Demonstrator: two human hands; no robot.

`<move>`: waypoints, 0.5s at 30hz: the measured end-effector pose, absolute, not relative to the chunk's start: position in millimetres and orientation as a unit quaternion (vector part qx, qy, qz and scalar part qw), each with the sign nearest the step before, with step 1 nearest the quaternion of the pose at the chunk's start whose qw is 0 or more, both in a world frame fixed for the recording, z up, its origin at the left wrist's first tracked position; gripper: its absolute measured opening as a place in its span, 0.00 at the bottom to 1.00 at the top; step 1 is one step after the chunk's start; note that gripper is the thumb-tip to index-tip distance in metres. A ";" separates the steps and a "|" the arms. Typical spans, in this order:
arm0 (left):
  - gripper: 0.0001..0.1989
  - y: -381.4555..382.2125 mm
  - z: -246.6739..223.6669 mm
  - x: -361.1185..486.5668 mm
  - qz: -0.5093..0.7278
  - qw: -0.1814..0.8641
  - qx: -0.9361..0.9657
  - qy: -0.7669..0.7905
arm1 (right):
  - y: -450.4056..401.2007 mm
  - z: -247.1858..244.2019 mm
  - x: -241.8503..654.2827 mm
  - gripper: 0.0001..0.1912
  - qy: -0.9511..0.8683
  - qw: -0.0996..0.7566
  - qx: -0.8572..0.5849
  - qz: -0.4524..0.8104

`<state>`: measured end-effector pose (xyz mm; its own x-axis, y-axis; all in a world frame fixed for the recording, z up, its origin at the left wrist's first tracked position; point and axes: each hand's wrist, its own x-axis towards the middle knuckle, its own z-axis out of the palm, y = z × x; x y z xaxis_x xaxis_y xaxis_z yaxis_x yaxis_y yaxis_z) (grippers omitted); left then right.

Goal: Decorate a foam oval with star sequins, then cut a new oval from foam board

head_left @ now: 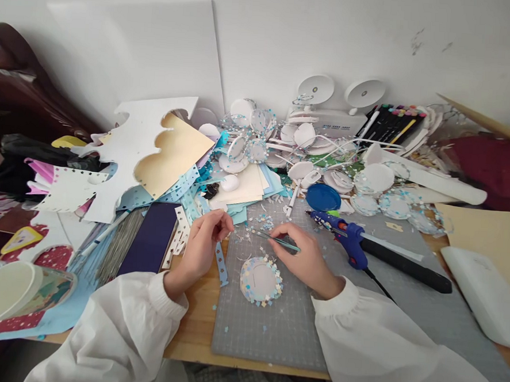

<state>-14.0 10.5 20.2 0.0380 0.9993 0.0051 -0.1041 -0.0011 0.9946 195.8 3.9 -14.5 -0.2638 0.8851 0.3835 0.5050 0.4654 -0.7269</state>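
Note:
My right hand (pixel 300 254) is closed around a pair of teal tweezers (pixel 287 243), whose tips point left over small paper pieces. My left hand (pixel 207 234) hovers to the left with its fingers curled in; what it holds, if anything, I cannot make out. Below and between both hands, a white paper disc (pixel 261 281) lies flat on the grey cutting mat (pixel 289 337). Tiny blue, cream and white paper flowers ring its edge. More loose paper flowers (pixel 262 221) are scattered beyond the tweezers. A blue punched paper strip (pixel 221 264) lies near my left hand.
A blue glue gun (pixel 347 237) rests right of my right hand, its cord trailing toward me. Behind are a blue lid (pixel 322 197), heaped white discs and wire garlands, and marker pens (pixel 393 121). Cut paper sheets (pixel 170 157) and a plastic tub (pixel 24 295) crowd the left.

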 end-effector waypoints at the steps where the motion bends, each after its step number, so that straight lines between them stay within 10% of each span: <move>1: 0.18 10.5 20.0 -14.0 0.514 0.531 0.485 0.467 | 3.8 -14.9 195.5 0.01 -0.757 0.398 -0.461 0.237; 15: 0.10 8.0 21.5 -9.7 0.450 0.499 0.559 0.486 | -1.4 0.3 197.2 0.14 -0.619 0.512 -0.490 0.339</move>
